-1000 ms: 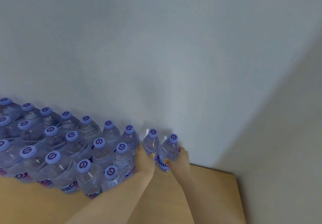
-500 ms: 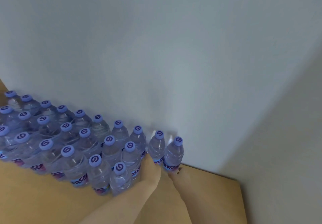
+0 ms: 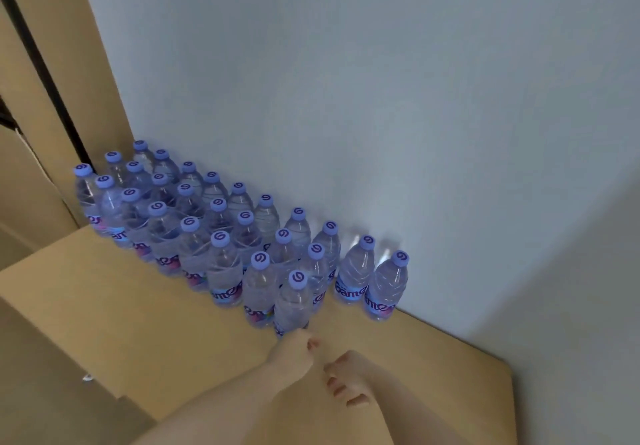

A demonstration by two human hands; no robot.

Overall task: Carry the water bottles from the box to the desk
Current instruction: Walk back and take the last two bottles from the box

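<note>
At the lower centre of the frame we find the left hand (image 3: 294,353) loosely curled, holding nothing, beside the nearest bottle (image 3: 292,302); the right hand (image 3: 348,380) hangs relaxed and empty. Behind, the water bottles (image 3: 194,233) stand packed on the bench (image 3: 114,306) against the wall (image 3: 381,98). We judge a knock could topple the crowded rows.

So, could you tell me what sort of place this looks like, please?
Probably an office or storeroom corner, though little shows: a light wooden desk against a plain pale wall, many water bottles in rows on it, and a tall wooden panel at left.
</note>
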